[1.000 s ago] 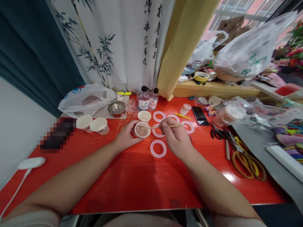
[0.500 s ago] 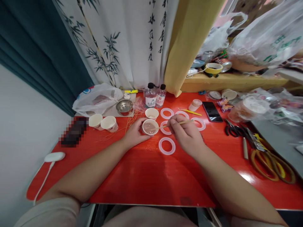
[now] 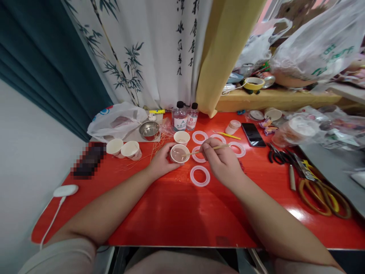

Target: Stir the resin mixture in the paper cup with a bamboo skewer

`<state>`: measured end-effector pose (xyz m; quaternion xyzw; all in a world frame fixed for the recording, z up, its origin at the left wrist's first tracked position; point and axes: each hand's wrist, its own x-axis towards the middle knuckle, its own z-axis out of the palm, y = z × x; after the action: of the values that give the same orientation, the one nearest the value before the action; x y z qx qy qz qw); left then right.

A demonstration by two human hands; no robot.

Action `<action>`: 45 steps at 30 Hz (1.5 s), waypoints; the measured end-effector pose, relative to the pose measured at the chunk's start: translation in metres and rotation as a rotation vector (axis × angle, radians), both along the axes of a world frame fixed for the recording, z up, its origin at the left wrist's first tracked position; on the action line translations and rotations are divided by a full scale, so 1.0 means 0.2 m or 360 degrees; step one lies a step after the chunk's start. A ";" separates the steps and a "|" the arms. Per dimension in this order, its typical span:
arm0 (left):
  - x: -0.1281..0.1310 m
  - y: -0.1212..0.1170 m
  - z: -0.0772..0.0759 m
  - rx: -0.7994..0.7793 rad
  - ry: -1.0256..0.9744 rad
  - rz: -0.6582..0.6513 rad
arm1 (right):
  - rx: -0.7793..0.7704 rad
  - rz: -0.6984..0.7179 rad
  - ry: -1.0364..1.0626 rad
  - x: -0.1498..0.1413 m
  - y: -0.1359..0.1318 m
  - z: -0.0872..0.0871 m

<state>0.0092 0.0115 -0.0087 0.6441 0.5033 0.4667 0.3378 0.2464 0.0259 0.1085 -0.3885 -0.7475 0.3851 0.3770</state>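
Observation:
My left hand (image 3: pixel 163 161) grips a white paper cup (image 3: pixel 180 153) holding pinkish, cloudy liquid. My right hand (image 3: pixel 219 160) pinches a thin wooden stick (image 3: pixel 212 148), whose tip reaches over the cup's right rim into the liquid. Several white silicone rings lie on the table around the hands, one (image 3: pixel 200 176) just below my right hand and another (image 3: pixel 199 154) partly under its fingers. A second paper cup (image 3: pixel 181 138) stands just behind the held cup. Behind it are bottles labelled A (image 3: pixel 180 121) and B (image 3: pixel 192 120).
The glossy red table (image 3: pixel 171 213) also bears a steel bowl (image 3: pixel 149 130), a plastic bag (image 3: pixel 116 122), two paper cups (image 3: pixel 122 148) at left, a phone (image 3: pixel 253 134), and scissors (image 3: pixel 322 199) at right. Plastic bags (image 3: pixel 316 45) and clutter fill a shelf behind.
The stick tip has drawn back from the cup's middle toward its right rim. The whole view has shifted, with the table sitting further right. Both hands keep their hold.

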 end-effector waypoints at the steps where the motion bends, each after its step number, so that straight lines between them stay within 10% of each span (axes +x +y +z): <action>1: 0.00 0.00 0.00 -0.0007 -0.0007 0.0002 | -0.0003 0.0000 0.0008 0.00 0.00 0.00; 45: 0.01 -0.05 0.03 0.0099 0.0170 -0.0053 | -0.0043 -0.0094 0.0209 0.06 -0.11 0.03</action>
<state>0.0112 0.0008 -0.0035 0.6865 0.4951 0.4413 0.2980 0.2588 0.0042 0.1140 -0.3893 -0.7040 0.4084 0.4312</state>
